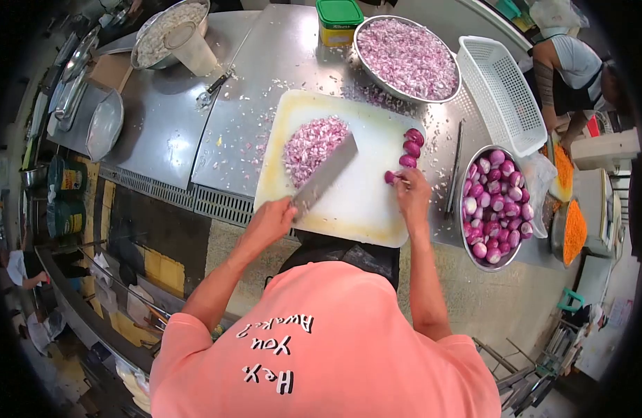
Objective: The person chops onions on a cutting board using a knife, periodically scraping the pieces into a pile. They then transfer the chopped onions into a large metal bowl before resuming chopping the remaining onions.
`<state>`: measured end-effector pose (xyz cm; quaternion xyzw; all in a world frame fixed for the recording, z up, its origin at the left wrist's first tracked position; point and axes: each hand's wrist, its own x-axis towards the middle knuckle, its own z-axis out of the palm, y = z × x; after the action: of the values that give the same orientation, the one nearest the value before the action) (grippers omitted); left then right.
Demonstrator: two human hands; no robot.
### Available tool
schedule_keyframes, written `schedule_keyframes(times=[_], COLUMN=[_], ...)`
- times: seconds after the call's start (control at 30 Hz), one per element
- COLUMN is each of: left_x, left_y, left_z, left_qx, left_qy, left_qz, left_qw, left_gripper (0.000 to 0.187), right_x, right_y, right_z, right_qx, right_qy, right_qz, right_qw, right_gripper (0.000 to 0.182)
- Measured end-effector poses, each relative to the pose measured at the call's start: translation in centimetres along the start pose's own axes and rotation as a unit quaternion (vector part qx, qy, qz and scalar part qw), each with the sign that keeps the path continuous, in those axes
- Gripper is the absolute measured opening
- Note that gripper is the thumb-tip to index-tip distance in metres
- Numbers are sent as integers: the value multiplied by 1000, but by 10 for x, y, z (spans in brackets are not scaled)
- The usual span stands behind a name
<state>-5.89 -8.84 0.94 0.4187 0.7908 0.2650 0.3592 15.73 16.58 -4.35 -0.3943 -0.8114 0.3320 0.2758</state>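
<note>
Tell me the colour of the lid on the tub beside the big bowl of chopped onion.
The lid is green, seen best in the head view.

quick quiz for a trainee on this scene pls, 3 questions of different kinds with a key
1. Which of the person's hands has its grip on the cleaver?
2. True or false: the heap of chopped onion on the cutting board lies to the left of the cleaver's blade.
3. What colour is the lid on the tub beside the bowl of chopped onion?
a) red
b) green
c) blue

Key: 1. the left hand; 2. true; 3. b
</note>
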Motion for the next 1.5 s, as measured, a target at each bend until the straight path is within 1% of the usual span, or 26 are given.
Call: schedule_keyframes(times=[0.03,0.07,0.1,0.13,0.23,0.3,0.37,0.43,0.5,0.53,0.67,0.73,0.77,0.83,0.87,0.93,0.97,1.03,1.07,1.13,1.23,1.33,1.43,1.5], left_x=[6,10,11,12,23,38,38,23,23,23,35,24,29,36,36,38,35,26,31,42,36,30,48,40], left_y=[5,12,20,25,37,41,45,59,58,56,56,61,56,48,43,52,55,57,54,52,59,54,53,55], left_z=[-4,-4,-2,5,30,39,37,23,33,38,40,31,35,49,51,43,42,39,42,52,37,45,55,43], left_qx=[20,40,56,55,43,35,27,39,27,11,24,6,9,20,20,7,6,21,24,6,-12,5,20,11], left_qy=[24,43,66,56,101,96,95,83,84,86,68,45,44,66,65,87,84,66,64,72,58,61,66,64], left_qz=[-1,-3,40,38,40,44,55,44,39,29,26,-14,-13,29,27,50,52,5,4,35,26,25,35,40], left_qw=[999,998,995,996,993,994,994,995,995,996,997,999,999,997,997,995,995,998,998,997,998,998,997,997], left_gripper=[20,19,20,20,18,19,21,21,21,21,21,22,22,22,22,22,22,21,21,20,19,19,20,20], right_x=[-2,-5,-5,-6,-4,-2,3,2,3,3,3,2,2,-2,-2,1,0,1,1,-4,-3,-3,-7,-5], right_y=[-7,-13,-15,-26,-46,-59,-64,-65,-66,-66,-63,-62,-62,-62,-61,-58,-56,-56,-56,-56,-55,-55,-56,-55], right_z=[9,19,30,35,51,51,51,47,48,48,51,49,49,51,52,51,52,53,54,54,51,53,53,51], right_qx=[8,30,33,30,0,-87,-101,-119,-126,-125,-136,-131,-123,-113,-112,-114,-115,-112,-115,-119,-106,-93,-98,-86], right_qy=[-1,-20,-32,-47,-72,-89,-105,-120,-138,-138,-128,-133,-126,-123,-121,-114,-116,-117,-108,-103,-98,-101,-80,-80], right_qz=[-20,-1,-39,-57,-53,-91,-93,-94,-100,-97,-102,-99,-102,-101,-104,-106,-107,-108,-111,-113,-112,-105,-119,-117], right_qw=[1000,999,998,997,996,988,985,981,977,978,977,977,979,981,981,981,981,981,981,981,983,985,985,986], right_gripper=[11,11,10,9,8,10,12,13,15,15,17,18,18,19,18,18,18,17,16,16,15,14,13,11])
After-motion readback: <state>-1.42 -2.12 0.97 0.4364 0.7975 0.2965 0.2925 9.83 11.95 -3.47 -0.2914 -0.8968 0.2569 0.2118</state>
